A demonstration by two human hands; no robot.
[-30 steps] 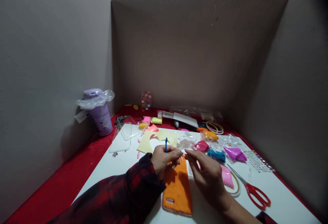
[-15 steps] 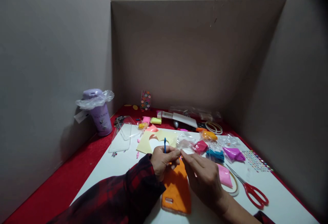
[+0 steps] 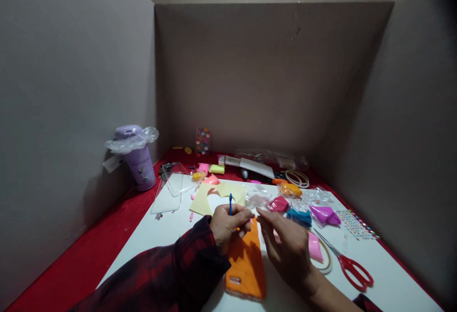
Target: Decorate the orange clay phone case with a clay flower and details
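The left hand (image 3: 228, 226) has a narrow grip, thumb and forefinger pressed together at the tips, and a blue stick (image 3: 230, 202) is held in it, one end standing up above the knuckles. Something small shows at those fingertips (too tiny to make out). The right hand (image 3: 287, 243) comes in just beside it, fingers bent and tips drawn close together; I cannot tell whether its grip holds anything.

Below and between the hands lies the orange phone case (image 3: 246, 274), flat on a white board (image 3: 137, 255), with its small slot at the end nearer the person. The board rests on the red tabletop (image 3: 82, 250).

Just beyond the left hand is a pale yellow paper (image 3: 202, 202) with a heart-shaped opening. Clear cases (image 3: 167, 200) lie farther left, near a purple cup (image 3: 142, 166) with plastic wrapped about its top. Past the right hand, wrapped lumps of clay sit in a loose group: red (image 3: 278, 204), blue (image 3: 300, 216), purple (image 3: 325, 215) and orange (image 3: 291, 189). Red-handled scissors (image 3: 353, 269) lie to the right of that hand, blades slightly apart, near a pink packet (image 3: 315, 247).
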